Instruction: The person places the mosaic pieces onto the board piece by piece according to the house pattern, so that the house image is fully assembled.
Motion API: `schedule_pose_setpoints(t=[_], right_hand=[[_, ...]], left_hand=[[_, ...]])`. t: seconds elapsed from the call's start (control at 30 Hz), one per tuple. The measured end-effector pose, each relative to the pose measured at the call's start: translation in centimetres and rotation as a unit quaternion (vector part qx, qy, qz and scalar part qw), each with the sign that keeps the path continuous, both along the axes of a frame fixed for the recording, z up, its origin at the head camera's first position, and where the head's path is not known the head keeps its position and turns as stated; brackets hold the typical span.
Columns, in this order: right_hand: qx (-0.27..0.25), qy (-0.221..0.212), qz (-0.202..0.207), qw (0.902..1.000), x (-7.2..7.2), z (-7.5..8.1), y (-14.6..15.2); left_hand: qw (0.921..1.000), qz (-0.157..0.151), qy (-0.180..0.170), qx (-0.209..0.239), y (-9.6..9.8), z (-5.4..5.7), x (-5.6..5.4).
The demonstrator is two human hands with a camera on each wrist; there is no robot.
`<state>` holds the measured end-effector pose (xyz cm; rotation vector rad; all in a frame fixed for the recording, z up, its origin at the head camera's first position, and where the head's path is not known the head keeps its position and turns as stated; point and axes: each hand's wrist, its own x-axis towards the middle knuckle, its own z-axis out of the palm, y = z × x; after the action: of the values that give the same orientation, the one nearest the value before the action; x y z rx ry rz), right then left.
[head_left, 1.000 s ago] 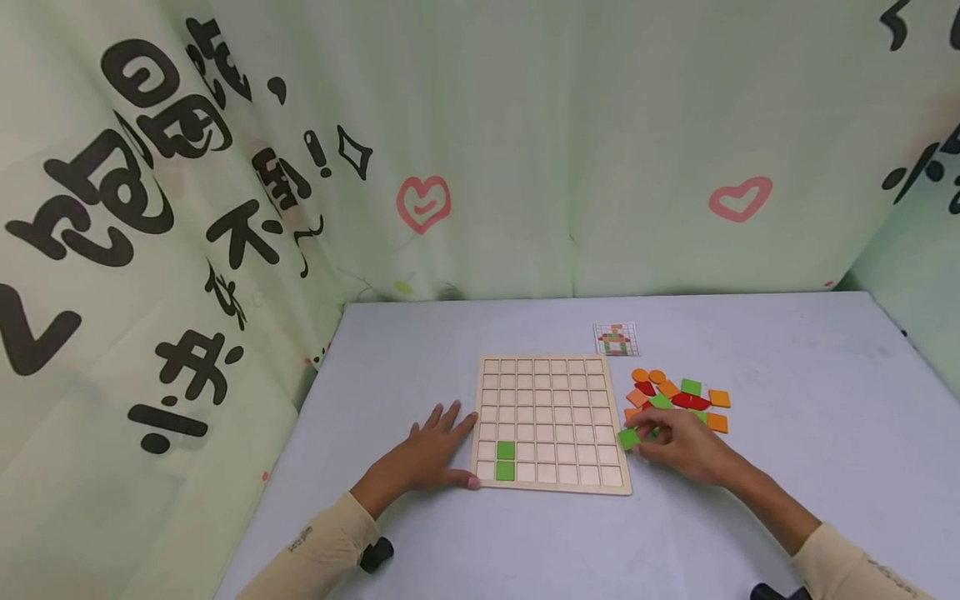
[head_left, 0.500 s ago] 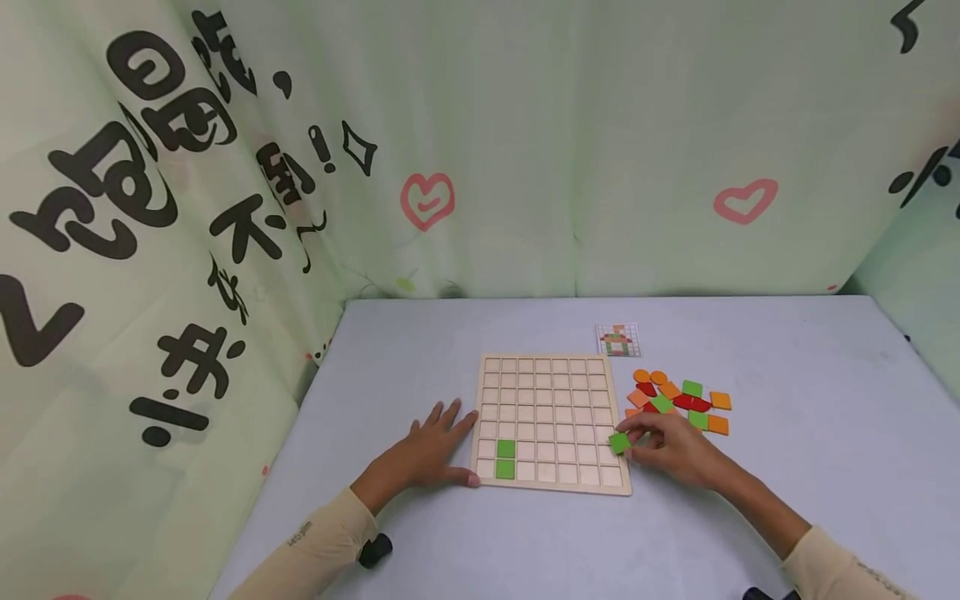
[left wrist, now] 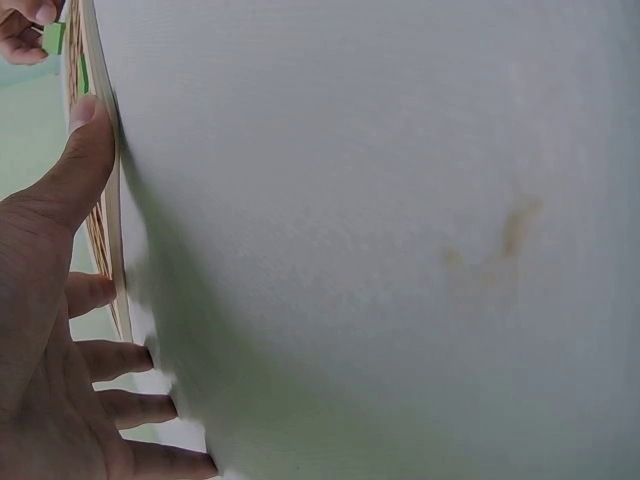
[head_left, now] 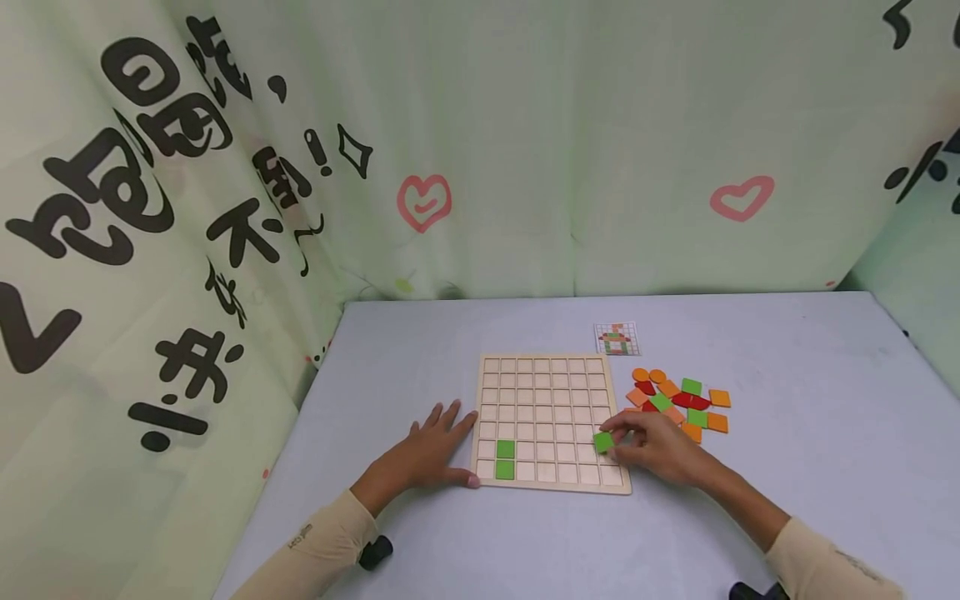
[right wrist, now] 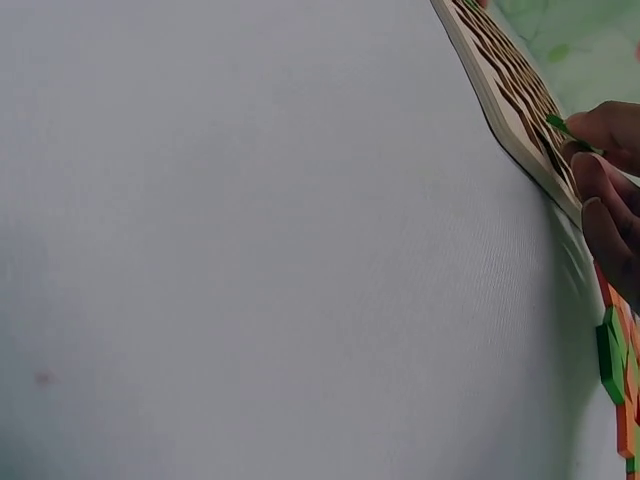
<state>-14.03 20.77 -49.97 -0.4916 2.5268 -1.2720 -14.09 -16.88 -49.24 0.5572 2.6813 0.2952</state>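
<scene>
My right hand (head_left: 656,446) pinches a green square tile (head_left: 603,442) between thumb and fingers, over the right side of a wooden grid board (head_left: 540,490). In the right wrist view the green tile (right wrist: 556,122) shows edge-on at the fingertips, above the board's slots. At the board's left edge rests my left hand (head_left: 426,454), fingers spread, with the thumb at the near left corner. The left wrist view shows that thumb (left wrist: 82,150) against the board's side. Two green tiles (head_left: 506,460) sit one above the other in the second column, in the lowest two rows.
Right of the board lies a loose pile of orange, red and green pieces (head_left: 686,402), some round, some square. A small printed card (head_left: 617,339) with a coloured grid picture lies behind the board's far right corner. A printed curtain (head_left: 570,150) hangs along the table's far edge.
My right hand has carried the green tile leftward from beside the pile to over the board's right columns. My left hand has stayed at the board's left edge.
</scene>
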Motion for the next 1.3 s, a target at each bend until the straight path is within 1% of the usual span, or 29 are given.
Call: schedule_pose_setpoints(t=[0.2, 0.47, 0.7, 0.8, 1.03, 1.2, 1.3], right_hand=[[-0.004, 0.006, 0.002, 1.0000, -0.1, 0.0, -1.3], [-0.015, 0.004, 0.023, 0.9996, -0.6, -0.1, -3.2], [-0.002, -0.013, 0.014, 0.9998, -1.1, 0.4, -5.0], [-0.010, -0.016, 0.014, 0.9997, -1.4, 0.6, -5.6], [-0.023, -0.010, 0.020, 0.9995, -2.2, 0.3, -7.0], [-0.028, 0.006, 0.037, 0.9989, -2.5, 0.2, -8.3], [-0.028, 0.007, 0.045, 0.9985, -2.6, 0.4, -9.0]], left_hand=[[1.0000, -0.002, 0.000, 0.000, 0.0, 0.0, 0.0], [1.0000, -0.004, 0.001, -0.001, -0.2, -0.1, -0.1], [1.0000, -0.004, 0.000, -0.004, -0.2, -0.3, -0.1], [1.0000, -0.003, 0.000, -0.001, -0.2, -0.4, -0.1], [0.9999, -0.001, 0.008, -0.012, -0.1, -0.5, -0.1], [0.9999, 0.000, 0.007, -0.011, -0.1, -0.4, 0.0], [0.9999, -0.001, 0.005, -0.009, -0.1, -0.4, 0.0]])
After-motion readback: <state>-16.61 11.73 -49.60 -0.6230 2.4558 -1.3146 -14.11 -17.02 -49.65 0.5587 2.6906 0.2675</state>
